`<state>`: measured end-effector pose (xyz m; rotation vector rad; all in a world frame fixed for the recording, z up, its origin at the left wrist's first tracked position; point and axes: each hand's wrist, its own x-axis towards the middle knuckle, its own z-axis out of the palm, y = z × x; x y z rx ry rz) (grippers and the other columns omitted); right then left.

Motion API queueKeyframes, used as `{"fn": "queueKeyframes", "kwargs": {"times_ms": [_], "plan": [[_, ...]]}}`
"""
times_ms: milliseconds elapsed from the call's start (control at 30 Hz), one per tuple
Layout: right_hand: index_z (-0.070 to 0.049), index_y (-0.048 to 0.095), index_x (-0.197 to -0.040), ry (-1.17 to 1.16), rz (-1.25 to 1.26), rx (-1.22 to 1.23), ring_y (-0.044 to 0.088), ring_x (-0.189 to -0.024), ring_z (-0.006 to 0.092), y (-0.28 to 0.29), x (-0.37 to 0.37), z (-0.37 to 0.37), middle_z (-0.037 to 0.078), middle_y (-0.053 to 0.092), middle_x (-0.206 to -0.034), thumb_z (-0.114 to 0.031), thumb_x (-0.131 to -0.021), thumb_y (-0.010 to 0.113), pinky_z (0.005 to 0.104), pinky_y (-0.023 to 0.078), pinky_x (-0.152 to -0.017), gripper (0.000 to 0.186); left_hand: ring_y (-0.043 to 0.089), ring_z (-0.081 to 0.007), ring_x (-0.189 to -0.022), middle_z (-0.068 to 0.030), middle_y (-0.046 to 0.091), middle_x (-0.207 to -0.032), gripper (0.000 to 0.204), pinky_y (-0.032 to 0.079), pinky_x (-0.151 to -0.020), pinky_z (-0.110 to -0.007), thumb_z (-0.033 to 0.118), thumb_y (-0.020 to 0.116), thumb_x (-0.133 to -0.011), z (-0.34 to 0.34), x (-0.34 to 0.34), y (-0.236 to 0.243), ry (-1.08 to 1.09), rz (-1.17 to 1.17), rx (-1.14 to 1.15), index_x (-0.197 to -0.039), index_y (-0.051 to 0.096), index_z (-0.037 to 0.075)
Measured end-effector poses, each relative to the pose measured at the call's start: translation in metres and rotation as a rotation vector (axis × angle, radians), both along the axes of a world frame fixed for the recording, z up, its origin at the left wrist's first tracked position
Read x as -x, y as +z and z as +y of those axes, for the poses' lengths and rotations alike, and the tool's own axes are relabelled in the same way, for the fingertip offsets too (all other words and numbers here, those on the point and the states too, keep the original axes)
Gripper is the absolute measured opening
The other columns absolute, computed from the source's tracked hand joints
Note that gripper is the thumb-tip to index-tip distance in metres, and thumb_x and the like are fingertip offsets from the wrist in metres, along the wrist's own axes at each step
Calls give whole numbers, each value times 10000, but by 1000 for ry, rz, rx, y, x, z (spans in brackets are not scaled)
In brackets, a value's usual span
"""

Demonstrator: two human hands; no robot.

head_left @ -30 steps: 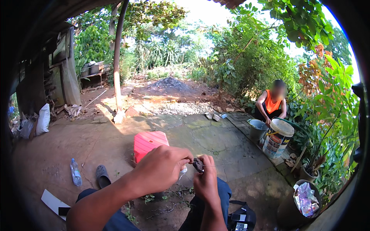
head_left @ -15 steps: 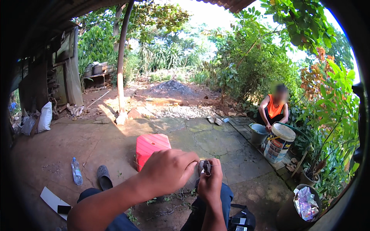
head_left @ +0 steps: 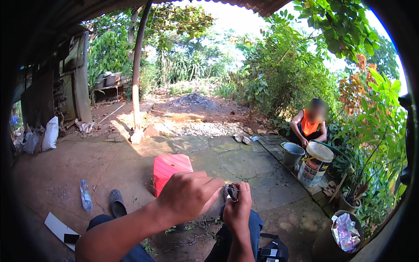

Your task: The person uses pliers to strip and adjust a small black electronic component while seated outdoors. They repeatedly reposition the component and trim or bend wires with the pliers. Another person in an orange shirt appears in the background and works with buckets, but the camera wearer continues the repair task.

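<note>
In front of me, above my knees, my left hand [head_left: 187,196] is closed in a pinch, its fingertips close to my right hand. What those fingertips hold is too small to make out. My right hand [head_left: 238,212] is wrapped around a small dark object [head_left: 232,193], its thumb upright along it. I cannot tell the object's kind. A thin wire-like strand [head_left: 248,189] runs across at the fingertips and sticks out to the right of my right hand. Below, bits of thin stem with green leaves [head_left: 192,222] lie on the ground between my legs.
A red plastic stool [head_left: 172,168] stands just ahead. Left of it are a clog [head_left: 116,203] and a plastic bottle [head_left: 85,196]. A black bag [head_left: 273,249] lies by my right leg. At right, a person in orange [head_left: 310,124] crouches behind a grey bucket [head_left: 292,153] and a large pail [head_left: 315,163].
The dark object in my right hand has tilted, and more of the thin strand shows to the right. My left hand has shifted slightly left and down.
</note>
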<state>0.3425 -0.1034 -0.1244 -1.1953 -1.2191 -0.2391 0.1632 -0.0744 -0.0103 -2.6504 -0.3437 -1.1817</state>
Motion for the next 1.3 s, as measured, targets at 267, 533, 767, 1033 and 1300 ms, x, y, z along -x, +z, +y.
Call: {"fn": "queueKeyframes", "kwargs": {"times_ms": [267, 533, 767, 1033, 1300], "plan": [[27, 559, -1016, 7, 5, 46, 580, -900, 391, 1, 0, -1, 194, 568, -971, 176, -766, 530, 406, 491, -826, 293, 708, -315, -678, -116, 689, -737, 134, 563, -634, -449, 158, 765, -930, -2, 0, -1, -7, 22, 16, -1028, 744, 70], [31, 549, -1002, 73, 41, 59, 566, -849, 354, 3, 1, -3, 184, 553, -922, 163, -770, 500, 391, 482, -797, 272, 729, -332, -710, -130, 714, -770, 175, 571, -645, -458, 140, 763, -913, -3, -1, -2, -14, 46, 85, -1066, 743, 58], [24, 563, -984, 139, 84, 70, 545, -792, 209, -1, 0, -1, 115, 533, -831, 170, -801, 491, 339, 457, -727, 245, 733, -348, -715, -150, 733, -791, 150, 578, -657, -464, 126, 744, -929, -6, -3, -1, -38, 16, 133, -1063, 755, 58], [24, 586, -1006, 240, 50, 130, 536, -794, 203, 0, 1, -5, 116, 529, -839, 182, -789, 492, 332, 447, -717, 284, 741, -399, -743, -186, 740, -785, 173, 591, -701, -490, 166, 666, -943, -1, 8, 13, -42, 86, 405, -1049, 774, 81], [37, 570, -1004, 165, 40, 100, 566, -811, 329, 2, 5, -3, 173, 553, -896, 187, -750, 504, 369, 455, -733, 302, 670, -127, -665, -72, 683, -717, 149, 529, -636, -316, 115, 721, -997, 7, 5, 11, -152, 47, 615, -1065, 762, -11]]}}
